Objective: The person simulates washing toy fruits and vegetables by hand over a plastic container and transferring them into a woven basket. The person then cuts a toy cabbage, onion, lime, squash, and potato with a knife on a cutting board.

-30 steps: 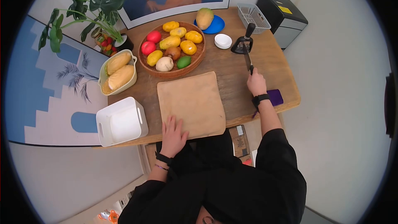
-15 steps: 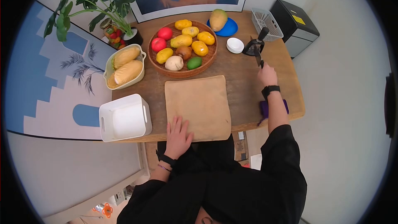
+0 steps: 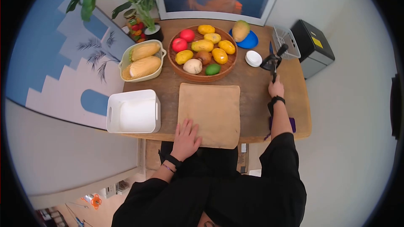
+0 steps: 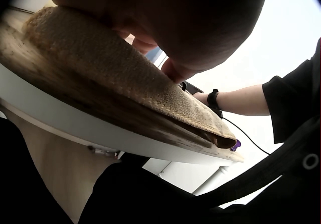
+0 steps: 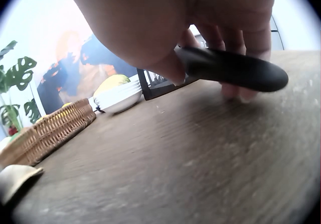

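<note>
My right hand (image 3: 276, 88) grips a knife by its black handle (image 5: 235, 69), thumb on one side and fingers on the other. The knife's blade (image 3: 275, 65) lies at a black stand (image 3: 266, 63) with an upright black handle, which partly covers it. A strip of blade-like metal (image 3: 271, 48) shows beyond the stand. My left hand (image 3: 186, 142) rests with extended fingers on the near left edge of a beige cloth mat (image 3: 210, 109). The left wrist view shows that mat's thick edge (image 4: 125, 73) at the table front.
A wicker basket (image 3: 174, 68) of fruit and vegetables stands behind the mat. White bowls (image 3: 253, 58), a blue plate (image 3: 251, 41) and a grey basket (image 3: 290, 50) stand farther back. At left are a white bin (image 3: 134, 130) and a cream basket (image 3: 161, 69). A purple item (image 3: 292, 125) lies near my right forearm.
The head view has shifted, so the table appears farther right. Less blade shows between my right hand and the stand than one second ago. My left hand stays on the mat.
</note>
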The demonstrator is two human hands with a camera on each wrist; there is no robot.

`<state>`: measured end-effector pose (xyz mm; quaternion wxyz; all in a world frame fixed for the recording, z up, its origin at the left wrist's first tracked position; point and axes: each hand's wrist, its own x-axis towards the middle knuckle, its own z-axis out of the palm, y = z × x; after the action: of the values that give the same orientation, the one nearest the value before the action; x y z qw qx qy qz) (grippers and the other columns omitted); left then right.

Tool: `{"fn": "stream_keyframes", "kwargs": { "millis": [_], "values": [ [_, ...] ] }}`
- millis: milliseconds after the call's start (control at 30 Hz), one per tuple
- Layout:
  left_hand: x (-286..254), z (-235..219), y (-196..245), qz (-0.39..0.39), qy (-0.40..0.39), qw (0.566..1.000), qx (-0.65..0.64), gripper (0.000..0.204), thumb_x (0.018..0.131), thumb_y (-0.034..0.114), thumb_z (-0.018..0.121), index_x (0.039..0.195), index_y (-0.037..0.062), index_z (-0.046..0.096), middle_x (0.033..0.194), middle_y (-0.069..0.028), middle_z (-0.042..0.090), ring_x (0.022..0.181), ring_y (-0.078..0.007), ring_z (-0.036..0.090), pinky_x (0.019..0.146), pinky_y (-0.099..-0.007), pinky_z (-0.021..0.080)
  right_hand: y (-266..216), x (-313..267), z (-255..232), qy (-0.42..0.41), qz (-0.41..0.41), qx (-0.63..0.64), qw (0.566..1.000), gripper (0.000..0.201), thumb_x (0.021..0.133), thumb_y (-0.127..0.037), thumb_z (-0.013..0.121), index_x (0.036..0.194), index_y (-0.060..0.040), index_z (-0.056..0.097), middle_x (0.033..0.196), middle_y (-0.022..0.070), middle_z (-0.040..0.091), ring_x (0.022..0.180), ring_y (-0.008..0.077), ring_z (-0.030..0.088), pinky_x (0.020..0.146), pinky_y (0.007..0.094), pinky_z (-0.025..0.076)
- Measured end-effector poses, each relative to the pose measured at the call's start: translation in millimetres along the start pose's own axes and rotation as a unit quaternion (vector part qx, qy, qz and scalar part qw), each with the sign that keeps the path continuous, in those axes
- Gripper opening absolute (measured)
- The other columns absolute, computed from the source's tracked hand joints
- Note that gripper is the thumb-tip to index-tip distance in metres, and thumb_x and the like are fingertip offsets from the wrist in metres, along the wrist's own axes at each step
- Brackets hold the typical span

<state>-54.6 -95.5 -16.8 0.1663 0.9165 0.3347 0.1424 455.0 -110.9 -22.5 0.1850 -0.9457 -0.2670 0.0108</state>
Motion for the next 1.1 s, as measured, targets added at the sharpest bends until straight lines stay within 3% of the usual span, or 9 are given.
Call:
{"fn": "stream_keyframes", "kwargs": {
  "millis": [267, 367, 433, 567, 667, 767, 833, 967, 1100],
  "values": [
    [13, -9, 8, -0.009, 0.002, 0.999, -0.044, 0.058, 0.098, 0.042, 0.061, 0.14, 0.0018, 0.054, 0.15, -0.0227, 0.047, 0.145, -0.0375, 0.037, 0.121, -0.0523, 0.026, -63, -106, -88, 0.076, -0.239, 0.156, 0.955, 0.055, 0.097, -0.025, 0.063, 0.143, 0.0042, 0.05, 0.14, 0.0302, 0.053, 0.132, 0.0467, 0.05, 0.11, 0.0468, 0.042],
    [52, -34, 49, -0.134, -0.062, 0.81, -0.568, 0.062, 0.101, 0.051, 0.054, 0.143, 0.0041, 0.051, 0.152, -0.0204, 0.045, 0.144, -0.0331, 0.039, 0.119, -0.0484, 0.031, -138, -220, -152, 0.042, -0.384, 0.236, 0.892, 0.048, 0.098, -0.024, 0.06, 0.138, 0.0027, 0.056, 0.145, 0.0258, 0.052, 0.139, 0.047, 0.042, 0.115, 0.0493, 0.036],
    [76, -57, 77, -0.288, -0.174, 0.441, -0.832, 0.076, 0.102, 0.064, 0.043, 0.15, 0.0046, 0.044, 0.155, -0.018, 0.043, 0.142, -0.0286, 0.041, 0.119, -0.0441, 0.031, -160, -280, -150, -0.016, -0.516, 0.243, 0.822, 0.045, 0.098, -0.024, 0.058, 0.136, 0.0007, 0.058, 0.149, 0.023, 0.049, 0.142, 0.047, 0.038, 0.117, 0.0546, 0.031],
    [82, -113, 120, -0.244, -0.143, 0.332, -0.9, 0.081, 0.103, 0.065, 0.034, 0.155, 0.0036, 0.034, 0.155, -0.0193, 0.042, 0.145, -0.0294, 0.038, 0.121, -0.0448, 0.028, -131, -251, -116, -0.185, -0.481, 0.043, 0.856, 0.048, 0.099, -0.029, 0.053, 0.137, -0.0007, 0.055, 0.153, 0.0233, 0.043, 0.146, 0.0459, 0.033, 0.12, 0.0581, 0.025],
    [80, -146, 115, -0.056, 0.011, 0.547, -0.835, 0.076, 0.103, 0.059, 0.038, 0.154, 0.0019, 0.037, 0.159, -0.0212, 0.036, 0.148, -0.0341, 0.033, 0.121, -0.0466, 0.025, -91, -222, -94, -0.122, -0.327, 0.038, 0.936, 0.055, 0.104, -0.038, 0.046, 0.146, -0.0028, 0.047, 0.158, 0.0215, 0.04, 0.148, 0.0411, 0.033, 0.12, 0.0559, 0.025],
    [78, -143, 112, 0.067, 0.126, 0.656, -0.741, 0.073, 0.103, 0.055, 0.041, 0.153, 0.0008, 0.04, 0.162, -0.0224, 0.032, 0.151, -0.0372, 0.029, 0.122, -0.0478, 0.023, -91, -227, -90, -0.248, 0.0, 0.507, 0.825, 0.072, 0.108, -0.057, 0.032, 0.157, -0.0047, 0.034, 0.163, 0.0213, 0.031, 0.153, 0.0382, 0.024, 0.123, 0.0526, 0.021],
    [84, -104, 122, 0.238, 0.187, 0.919, -0.253, 0.069, 0.101, 0.049, 0.047, 0.15, -0.0007, 0.045, 0.16, -0.0262, 0.034, 0.151, -0.0418, 0.028, 0.121, -0.0535, 0.023, -117, -254, -112, -0.298, 0.014, 0.594, 0.747, 0.077, 0.106, -0.061, 0.032, 0.157, -0.0033, 0.032, 0.162, 0.0228, 0.032, 0.152, 0.039, 0.027, 0.122, 0.0526, 0.023],
    [103, -103, 95, 0.31, 0.233, 0.903, -0.185, 0.069, 0.1, 0.046, 0.051, 0.149, -0.0019, 0.045, 0.156, -0.0295, 0.037, 0.147, -0.045, 0.032, 0.118, -0.0576, 0.024, -185, -299, -177, -0.377, 0.036, 0.752, 0.539, 0.089, 0.103, -0.069, 0.031, 0.159, -0.0005, 0.027, 0.16, 0.0257, 0.034, 0.15, 0.0404, 0.031, 0.122, 0.0527, 0.026],
    [127, -79, 40, -0.016, 0.198, 0.922, -0.333, 0.071, 0.103, 0.055, 0.045, 0.15, 0.0018, 0.044, 0.154, -0.0215, 0.045, 0.14, -0.0386, 0.045, 0.117, -0.0474, 0.032, -165, -311, -229, -0.422, -0.285, 0.673, 0.537, 0.077, 0.103, -0.055, 0.039, 0.156, 0.0001, 0.033, 0.157, 0.0268, 0.039, 0.148, 0.0428, 0.036, 0.121, 0.0536, 0.028]
  ]
}}
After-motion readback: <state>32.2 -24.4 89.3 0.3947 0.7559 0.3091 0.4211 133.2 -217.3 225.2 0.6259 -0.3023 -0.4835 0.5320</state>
